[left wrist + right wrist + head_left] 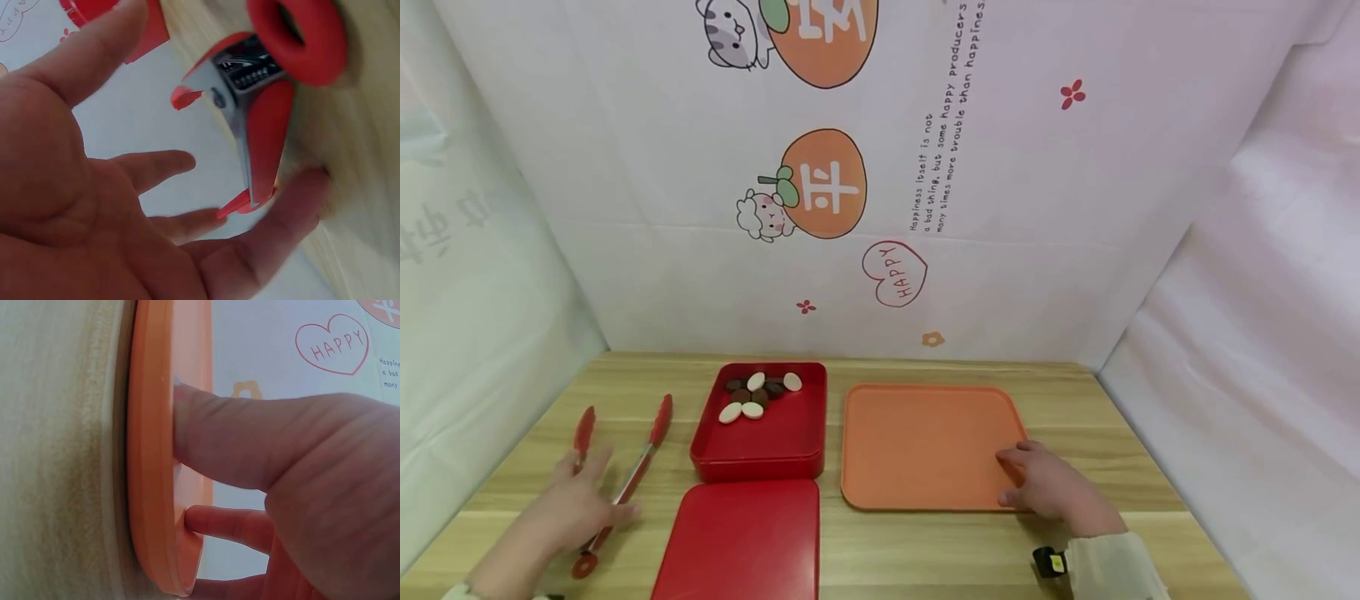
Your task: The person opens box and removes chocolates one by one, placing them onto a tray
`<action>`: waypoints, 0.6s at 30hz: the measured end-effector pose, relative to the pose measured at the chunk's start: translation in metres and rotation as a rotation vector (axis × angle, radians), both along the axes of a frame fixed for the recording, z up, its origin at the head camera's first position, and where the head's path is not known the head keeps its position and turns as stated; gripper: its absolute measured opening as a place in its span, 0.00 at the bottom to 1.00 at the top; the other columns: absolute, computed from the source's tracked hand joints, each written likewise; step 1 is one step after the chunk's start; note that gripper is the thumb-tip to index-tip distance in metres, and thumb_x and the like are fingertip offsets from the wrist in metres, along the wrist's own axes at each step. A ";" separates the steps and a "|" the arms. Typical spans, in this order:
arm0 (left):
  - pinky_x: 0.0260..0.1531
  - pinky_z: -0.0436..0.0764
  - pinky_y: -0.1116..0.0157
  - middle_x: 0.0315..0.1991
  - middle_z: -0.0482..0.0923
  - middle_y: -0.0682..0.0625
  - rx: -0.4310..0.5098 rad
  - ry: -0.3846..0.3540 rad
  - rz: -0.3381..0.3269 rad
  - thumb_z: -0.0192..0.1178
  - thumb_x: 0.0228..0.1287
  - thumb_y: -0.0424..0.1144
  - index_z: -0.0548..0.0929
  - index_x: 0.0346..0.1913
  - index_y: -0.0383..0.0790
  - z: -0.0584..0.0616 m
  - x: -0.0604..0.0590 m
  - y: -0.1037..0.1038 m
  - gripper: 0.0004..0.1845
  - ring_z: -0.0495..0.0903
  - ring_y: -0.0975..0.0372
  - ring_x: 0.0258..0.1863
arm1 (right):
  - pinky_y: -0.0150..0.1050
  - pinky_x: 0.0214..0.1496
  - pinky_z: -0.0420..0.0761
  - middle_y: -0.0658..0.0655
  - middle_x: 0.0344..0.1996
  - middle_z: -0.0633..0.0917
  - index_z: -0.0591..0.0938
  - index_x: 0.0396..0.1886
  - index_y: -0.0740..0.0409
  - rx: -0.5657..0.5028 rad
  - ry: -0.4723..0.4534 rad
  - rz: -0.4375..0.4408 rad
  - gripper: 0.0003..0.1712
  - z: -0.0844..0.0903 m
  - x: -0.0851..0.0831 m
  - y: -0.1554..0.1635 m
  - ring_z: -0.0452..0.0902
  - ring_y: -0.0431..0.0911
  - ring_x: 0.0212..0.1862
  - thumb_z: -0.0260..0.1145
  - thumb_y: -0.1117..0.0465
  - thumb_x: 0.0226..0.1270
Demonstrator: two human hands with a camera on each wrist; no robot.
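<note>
My left hand (561, 504) is spread, fingers apart, over red-tipped metal tongs (638, 469) lying splayed on the table. In the left wrist view the tongs (269, 131) show their red handle grips and end ring beyond my fingers, none of which are curled round them. My right hand (1048, 479) rests at the right edge of a flat orange tray (925, 450). From the right wrist view, the thumb (219, 425) and a fingertip reach over the rim to the tray's inner face. Nothing lies on the tray.
Between tongs and tray stands an open red box (775, 442) with several white and dark brown oval pieces (752, 409) towards its back. Its red lid (745, 542) lies in front. A printed white sheet (1000, 275) walls off the back, with white sheets at both sides.
</note>
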State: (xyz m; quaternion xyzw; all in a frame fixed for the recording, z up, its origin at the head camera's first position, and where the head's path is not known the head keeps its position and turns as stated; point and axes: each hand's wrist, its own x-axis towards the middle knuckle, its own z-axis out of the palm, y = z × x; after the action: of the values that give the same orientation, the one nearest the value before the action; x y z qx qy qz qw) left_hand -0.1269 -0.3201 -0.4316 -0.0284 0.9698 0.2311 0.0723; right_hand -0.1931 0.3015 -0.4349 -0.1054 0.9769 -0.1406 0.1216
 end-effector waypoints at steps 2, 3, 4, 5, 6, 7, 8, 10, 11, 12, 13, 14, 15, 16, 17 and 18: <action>0.47 0.65 0.28 0.62 0.33 0.09 -0.018 0.025 0.003 0.75 0.49 0.57 0.48 0.71 0.16 -0.003 0.000 -0.001 0.64 0.51 0.16 0.56 | 0.63 0.60 0.68 0.74 0.65 0.68 0.78 0.64 0.59 0.001 0.002 0.000 0.38 0.000 0.001 -0.001 0.63 0.70 0.66 0.78 0.51 0.55; 0.46 0.65 0.28 0.61 0.33 0.09 -0.028 0.039 0.005 0.76 0.48 0.54 0.49 0.70 0.15 -0.004 0.000 -0.002 0.63 0.50 0.16 0.56 | 0.63 0.60 0.68 0.74 0.65 0.68 0.79 0.64 0.59 0.002 0.003 0.001 0.38 0.000 0.001 -0.001 0.63 0.70 0.66 0.79 0.51 0.55; 0.46 0.66 0.28 0.61 0.33 0.09 -0.038 0.056 0.012 0.78 0.46 0.51 0.50 0.70 0.15 -0.005 0.000 -0.003 0.63 0.50 0.16 0.56 | 0.63 0.60 0.69 0.74 0.65 0.68 0.78 0.64 0.60 0.002 0.004 0.001 0.38 0.000 0.001 -0.001 0.63 0.70 0.66 0.79 0.51 0.55; 0.46 0.66 0.28 0.60 0.36 0.08 -0.049 0.071 0.010 0.78 0.45 0.49 0.50 0.70 0.15 -0.006 0.000 -0.004 0.62 0.49 0.17 0.57 | 0.63 0.60 0.69 0.74 0.65 0.68 0.78 0.64 0.60 0.004 0.005 0.002 0.38 0.000 0.001 -0.001 0.63 0.70 0.66 0.79 0.51 0.55; 0.45 0.66 0.27 0.59 0.38 0.07 -0.052 0.079 0.013 0.79 0.44 0.47 0.50 0.69 0.15 -0.006 0.000 -0.005 0.62 0.48 0.18 0.58 | 0.63 0.60 0.69 0.74 0.65 0.68 0.78 0.64 0.60 0.005 0.006 0.003 0.38 0.001 0.002 -0.002 0.63 0.70 0.66 0.79 0.51 0.55; 0.45 0.66 0.27 0.59 0.42 0.07 -0.058 0.084 0.015 0.79 0.43 0.46 0.49 0.70 0.15 -0.007 0.000 -0.006 0.63 0.46 0.19 0.58 | 0.63 0.60 0.69 0.74 0.65 0.68 0.78 0.64 0.60 0.005 0.007 0.004 0.38 0.001 0.002 -0.002 0.63 0.70 0.66 0.79 0.52 0.55; 0.45 0.66 0.27 0.58 0.46 0.07 -0.060 0.082 0.019 0.79 0.42 0.45 0.47 0.70 0.15 -0.007 0.000 -0.006 0.64 0.45 0.20 0.59 | 0.63 0.60 0.69 0.74 0.65 0.68 0.78 0.64 0.60 0.005 0.008 0.005 0.38 0.001 0.002 -0.002 0.63 0.70 0.66 0.79 0.52 0.55; 0.44 0.68 0.29 0.54 0.53 0.07 -0.052 0.069 0.032 0.79 0.42 0.44 0.43 0.72 0.16 -0.007 0.000 -0.008 0.66 0.47 0.22 0.58 | 0.63 0.60 0.69 0.74 0.65 0.68 0.78 0.64 0.60 0.004 0.009 0.007 0.38 0.000 0.002 -0.002 0.63 0.70 0.66 0.79 0.51 0.55; 0.43 0.69 0.30 0.52 0.55 0.08 -0.043 0.055 0.037 0.79 0.43 0.44 0.40 0.72 0.17 -0.007 0.000 -0.009 0.67 0.50 0.22 0.57 | 0.63 0.60 0.69 0.74 0.65 0.68 0.78 0.64 0.61 0.004 0.010 0.007 0.38 0.000 0.002 -0.002 0.63 0.70 0.66 0.79 0.51 0.55; 0.42 0.70 0.31 0.51 0.56 0.08 -0.029 0.040 0.048 0.79 0.43 0.44 0.38 0.73 0.17 -0.007 -0.001 -0.010 0.68 0.54 0.23 0.56 | 0.63 0.60 0.69 0.74 0.65 0.68 0.78 0.64 0.60 0.003 0.009 0.007 0.38 0.000 0.002 -0.002 0.63 0.70 0.66 0.78 0.51 0.55; 0.42 0.71 0.32 0.50 0.56 0.08 -0.016 0.027 0.053 0.78 0.44 0.44 0.35 0.73 0.18 -0.007 -0.001 -0.012 0.69 0.58 0.24 0.53 | 0.63 0.60 0.69 0.74 0.65 0.68 0.78 0.64 0.60 0.003 0.009 0.007 0.38 0.000 0.002 -0.002 0.63 0.70 0.66 0.78 0.51 0.55; 0.42 0.72 0.33 0.50 0.55 0.08 0.007 0.014 0.062 0.78 0.44 0.45 0.33 0.73 0.19 -0.007 -0.002 -0.013 0.70 0.61 0.25 0.51 | 0.63 0.60 0.69 0.74 0.65 0.68 0.78 0.64 0.60 0.002 0.009 0.007 0.38 0.000 0.001 -0.002 0.63 0.70 0.66 0.78 0.51 0.56; 0.41 0.73 0.34 0.49 0.53 0.08 0.030 -0.002 0.071 0.78 0.45 0.45 0.31 0.73 0.20 -0.007 -0.003 -0.014 0.71 0.65 0.27 0.48 | 0.63 0.60 0.69 0.74 0.65 0.68 0.78 0.65 0.60 0.002 0.008 0.006 0.38 0.000 0.001 -0.001 0.63 0.70 0.66 0.78 0.51 0.56; 0.40 0.74 0.35 0.49 0.53 0.08 0.048 -0.014 0.077 0.78 0.45 0.45 0.28 0.72 0.21 -0.007 -0.003 -0.015 0.72 0.67 0.29 0.46 | 0.63 0.60 0.69 0.74 0.65 0.68 0.78 0.65 0.60 0.002 0.008 0.006 0.38 0.000 0.001 -0.001 0.63 0.70 0.66 0.78 0.51 0.56; 0.40 0.73 0.35 0.50 0.51 0.08 0.072 -0.022 0.082 0.77 0.45 0.45 0.26 0.72 0.21 -0.007 -0.004 -0.016 0.73 0.68 0.28 0.45 | 0.63 0.60 0.69 0.74 0.66 0.68 0.78 0.65 0.60 0.002 0.007 0.005 0.38 0.000 0.001 -0.001 0.62 0.70 0.66 0.78 0.51 0.56; 0.41 0.72 0.34 0.51 0.49 0.07 0.103 -0.030 0.087 0.77 0.46 0.45 0.24 0.71 0.22 -0.008 -0.004 -0.017 0.74 0.67 0.27 0.46 | 0.63 0.60 0.69 0.74 0.66 0.68 0.78 0.65 0.60 0.002 0.007 0.007 0.38 0.000 0.002 -0.001 0.62 0.70 0.66 0.78 0.51 0.56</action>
State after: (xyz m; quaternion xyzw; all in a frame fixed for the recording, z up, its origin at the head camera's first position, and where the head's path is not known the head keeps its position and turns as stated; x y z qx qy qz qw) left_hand -0.1312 -0.3371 -0.4392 -0.0704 0.9533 0.2830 0.0782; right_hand -0.1915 0.3002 -0.4353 -0.1090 0.9771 -0.1390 0.1188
